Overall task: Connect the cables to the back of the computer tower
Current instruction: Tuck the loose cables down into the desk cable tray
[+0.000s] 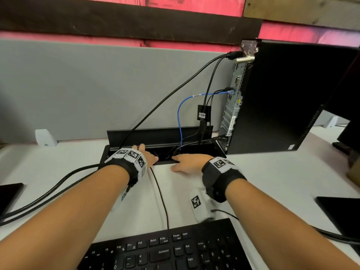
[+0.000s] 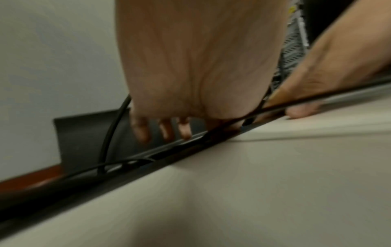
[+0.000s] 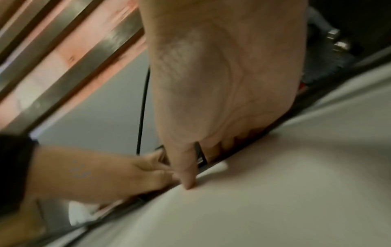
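Our left hand and right hand reaching into the cable slot at the worktop's rear edge, beside the computer tower, whether our fingers grasp anything we cannot tell

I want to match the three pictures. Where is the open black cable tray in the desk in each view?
Head: the cable tray lies at centre, at the desk's back edge, left of the computer tower.
Left wrist: a dark band running diagonally from lower left to centre right, under the left hand; tray.
Right wrist: a dark diagonal strip below the right hand; tray.
Shared landmark: the grey partition behind the tray.
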`<action>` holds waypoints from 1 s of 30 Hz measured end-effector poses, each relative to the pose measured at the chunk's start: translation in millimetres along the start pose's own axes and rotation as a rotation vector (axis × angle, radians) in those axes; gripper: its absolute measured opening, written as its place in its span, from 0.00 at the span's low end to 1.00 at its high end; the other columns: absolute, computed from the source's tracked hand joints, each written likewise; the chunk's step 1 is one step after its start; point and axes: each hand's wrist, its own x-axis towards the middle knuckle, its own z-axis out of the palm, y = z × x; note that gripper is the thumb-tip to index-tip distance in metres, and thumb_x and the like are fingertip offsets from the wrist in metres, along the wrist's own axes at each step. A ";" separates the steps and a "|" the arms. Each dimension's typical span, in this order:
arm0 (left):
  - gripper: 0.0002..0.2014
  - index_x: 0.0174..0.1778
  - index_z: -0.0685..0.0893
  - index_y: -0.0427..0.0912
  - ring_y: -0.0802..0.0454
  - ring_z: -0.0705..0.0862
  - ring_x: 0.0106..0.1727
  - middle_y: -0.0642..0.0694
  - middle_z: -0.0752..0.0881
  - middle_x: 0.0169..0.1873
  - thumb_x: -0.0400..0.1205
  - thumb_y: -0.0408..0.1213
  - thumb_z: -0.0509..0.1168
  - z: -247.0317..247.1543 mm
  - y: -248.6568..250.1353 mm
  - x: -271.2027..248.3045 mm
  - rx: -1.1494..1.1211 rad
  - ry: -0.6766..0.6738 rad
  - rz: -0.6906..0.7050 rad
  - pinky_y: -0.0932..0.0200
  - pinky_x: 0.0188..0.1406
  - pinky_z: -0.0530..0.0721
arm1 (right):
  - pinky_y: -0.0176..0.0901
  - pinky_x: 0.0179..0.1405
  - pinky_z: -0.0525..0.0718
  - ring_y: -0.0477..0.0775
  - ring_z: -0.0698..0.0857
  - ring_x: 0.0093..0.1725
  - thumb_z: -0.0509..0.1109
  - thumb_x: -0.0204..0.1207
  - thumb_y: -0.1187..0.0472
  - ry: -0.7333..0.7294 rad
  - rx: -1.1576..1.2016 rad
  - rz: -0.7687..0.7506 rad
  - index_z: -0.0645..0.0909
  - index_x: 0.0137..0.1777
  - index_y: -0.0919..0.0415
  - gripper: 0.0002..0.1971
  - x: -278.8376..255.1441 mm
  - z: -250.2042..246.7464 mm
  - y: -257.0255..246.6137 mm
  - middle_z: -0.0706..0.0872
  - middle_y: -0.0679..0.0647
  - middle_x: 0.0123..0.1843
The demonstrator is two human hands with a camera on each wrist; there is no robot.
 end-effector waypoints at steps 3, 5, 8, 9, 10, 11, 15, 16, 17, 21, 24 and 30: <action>0.18 0.71 0.74 0.47 0.42 0.68 0.73 0.44 0.65 0.76 0.85 0.41 0.57 -0.5 9.8 -4.3 0.034 0.124 0.210 0.45 0.73 0.70 | 0.53 0.80 0.63 0.57 0.67 0.81 0.59 0.75 0.33 -0.020 -0.101 0.079 0.64 0.81 0.48 0.36 17.6 -3.1 -12.2 0.68 0.50 0.82; 0.19 0.72 0.70 0.43 0.42 0.79 0.65 0.41 0.76 0.69 0.84 0.38 0.57 0.3 21.5 -5.0 -0.043 0.062 0.289 0.48 0.66 0.79 | 0.58 0.78 0.66 0.58 0.70 0.79 0.61 0.61 0.24 0.004 -0.134 0.069 0.67 0.79 0.44 0.46 31.0 -1.1 -15.9 0.71 0.49 0.80; 0.20 0.76 0.69 0.42 0.43 0.77 0.70 0.40 0.77 0.71 0.87 0.40 0.52 -4.1 31.5 2.5 -0.039 -0.005 0.314 0.52 0.71 0.72 | 0.60 0.74 0.71 0.60 0.74 0.76 0.62 0.57 0.22 0.052 -0.147 0.081 0.69 0.78 0.43 0.48 42.8 -0.9 -14.0 0.74 0.49 0.78; 0.21 0.78 0.68 0.43 0.44 0.74 0.74 0.41 0.74 0.74 0.88 0.39 0.50 -6.4 33.8 3.9 -0.025 -0.027 0.299 0.54 0.75 0.67 | 0.60 0.74 0.71 0.60 0.74 0.75 0.63 0.56 0.21 0.068 -0.130 0.101 0.70 0.78 0.43 0.49 42.5 -2.2 -12.7 0.74 0.49 0.77; 0.22 0.79 0.66 0.44 0.45 0.69 0.78 0.42 0.70 0.77 0.89 0.40 0.48 -8.9 35.8 4.9 -0.024 -0.044 0.281 0.54 0.78 0.62 | 0.59 0.75 0.71 0.59 0.74 0.76 0.63 0.53 0.19 0.073 -0.104 0.115 0.69 0.78 0.43 0.52 42.2 -4.0 -10.5 0.74 0.49 0.78; 0.22 0.81 0.65 0.44 0.46 0.66 0.80 0.44 0.68 0.79 0.89 0.40 0.46 -9.7 37.3 7.3 0.005 -0.054 0.261 0.55 0.79 0.59 | 0.59 0.76 0.69 0.58 0.73 0.77 0.64 0.51 0.18 0.068 -0.071 0.128 0.69 0.78 0.43 0.54 40.9 -4.8 -8.8 0.73 0.49 0.79; 0.21 0.78 0.69 0.36 0.44 0.71 0.76 0.39 0.76 0.71 0.88 0.34 0.51 -2.8 51.2 19.7 0.062 -0.133 0.219 0.54 0.77 0.63 | 0.48 0.69 0.73 0.58 0.78 0.70 0.68 0.69 0.32 0.048 0.104 0.031 0.77 0.73 0.55 0.37 38.8 0.6 1.5 0.79 0.55 0.72; 0.19 0.73 0.73 0.33 0.46 0.76 0.68 0.38 0.82 0.58 0.86 0.32 0.54 0.0 52.2 24.3 0.083 -0.154 0.212 0.55 0.72 0.70 | 0.44 0.61 0.75 0.56 0.79 0.63 0.71 0.71 0.37 0.092 0.177 -0.008 0.81 0.65 0.59 0.30 39.2 4.7 4.7 0.82 0.56 0.65; 0.14 0.63 0.79 0.32 0.48 0.76 0.59 0.43 0.81 0.43 0.85 0.32 0.55 1.4 52.4 30.7 0.071 -0.161 0.198 0.57 0.62 0.75 | 0.42 0.54 0.74 0.54 0.78 0.57 0.73 0.72 0.42 0.152 0.229 -0.030 0.84 0.54 0.61 0.22 39.1 8.9 7.7 0.81 0.57 0.59; 0.12 0.39 0.73 0.43 0.49 0.72 0.45 0.47 0.71 0.32 0.87 0.36 0.51 -3.7 50.7 26.7 -0.163 -0.112 0.116 0.63 0.43 0.69 | 0.43 0.47 0.78 0.52 0.77 0.46 0.75 0.72 0.46 0.352 0.316 -0.077 0.85 0.45 0.69 0.22 40.4 17.2 16.7 0.81 0.61 0.52; 0.16 0.36 0.74 0.41 0.48 0.71 0.48 0.46 0.72 0.34 0.88 0.40 0.51 -2.6 49.0 27.8 -0.210 -0.097 0.098 0.59 0.49 0.71 | 0.45 0.50 0.80 0.57 0.84 0.51 0.71 0.75 0.44 0.300 0.262 -0.101 0.85 0.53 0.68 0.24 38.0 15.7 11.6 0.87 0.61 0.50; 0.20 0.74 0.72 0.37 0.46 0.76 0.67 0.40 0.75 0.72 0.89 0.39 0.48 1.6 52.5 24.4 -0.127 -0.049 0.123 0.54 0.75 0.66 | 0.47 0.60 0.78 0.62 0.82 0.64 0.63 0.81 0.44 0.203 0.113 0.006 0.79 0.66 0.67 0.26 38.3 11.2 1.1 0.84 0.63 0.64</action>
